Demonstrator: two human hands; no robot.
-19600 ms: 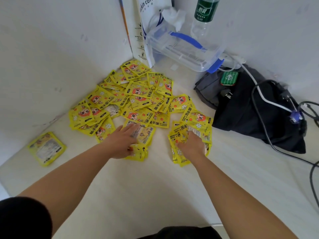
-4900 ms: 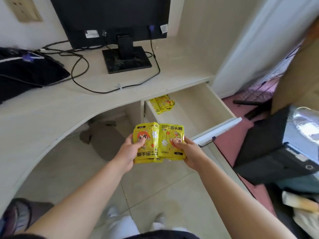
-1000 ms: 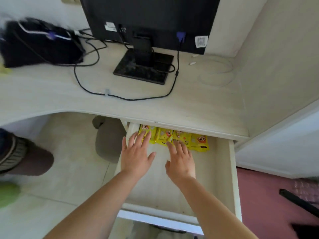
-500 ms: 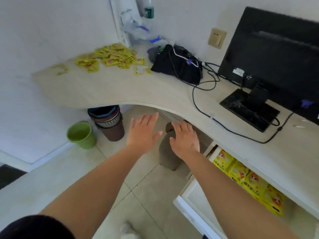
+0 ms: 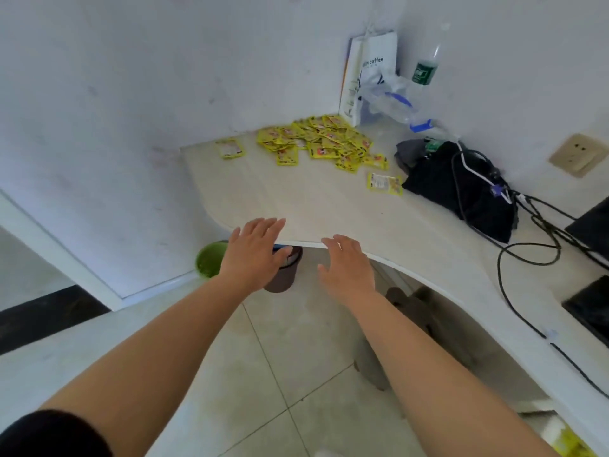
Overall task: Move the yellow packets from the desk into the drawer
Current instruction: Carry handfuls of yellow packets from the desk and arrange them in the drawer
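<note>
- Both arms reach forward, palms down: left hand (image 5: 253,255) and right hand (image 5: 347,267) at the bench (image 5: 329,209) front edge.
- Fingers (image 5: 263,225) spread, empty.
- Yellow packets (image 5: 323,141) lie piled at the bench's far corner, well apart from both hands.

A: How are the two hands?
B: The left hand (image 5: 252,255) and right hand (image 5: 347,268) are near the frame centre, palms down, fingers (image 5: 263,225) spread, both empty.
A: And the arms?
B: Bare forearms, stretched forward from the lower edge.
</note>
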